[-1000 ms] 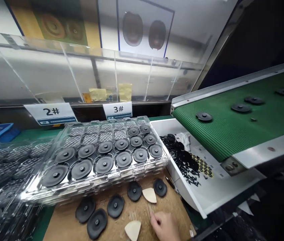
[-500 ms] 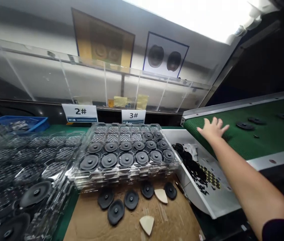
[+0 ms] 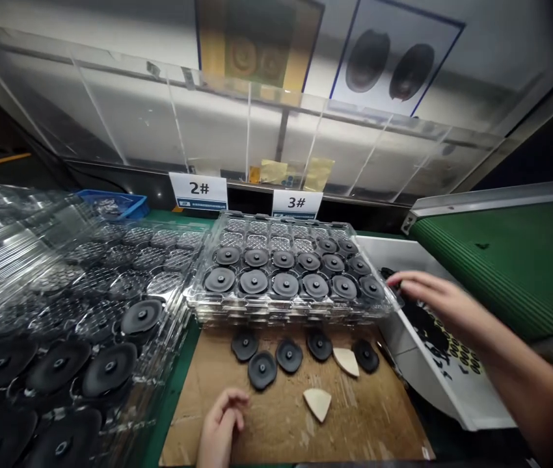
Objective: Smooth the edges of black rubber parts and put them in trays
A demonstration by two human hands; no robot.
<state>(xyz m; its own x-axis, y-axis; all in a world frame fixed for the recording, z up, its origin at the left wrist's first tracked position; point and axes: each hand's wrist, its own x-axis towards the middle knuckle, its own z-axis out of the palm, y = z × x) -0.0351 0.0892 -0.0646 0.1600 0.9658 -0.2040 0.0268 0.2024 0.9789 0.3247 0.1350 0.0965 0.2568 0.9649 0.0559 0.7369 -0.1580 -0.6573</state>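
Note:
My left hand hovers over the front left of the brown board, fingers loosely curled, apart and empty. My right hand is above the left edge of the white bin, its fingers bent down together. A dark rounded edge, apparently a black disc, shows under its fingertips; the thumb side is hidden. Several black discs with a centre stub, one a nearby disc, lie on the board. Among them are two cream wedge pads. Behind stands a clear tray with black discs in its front rows.
More clear trays holding discs stand at the left. A blue basket sits behind them. The green conveyor belt runs at the right. Small black parts fill part of the white bin. Signs read "2#" and "3#".
My right hand has come back from over the belt to the bin's left edge, its fingers no longer spread. My left hand has entered over the board. The view has shifted left.

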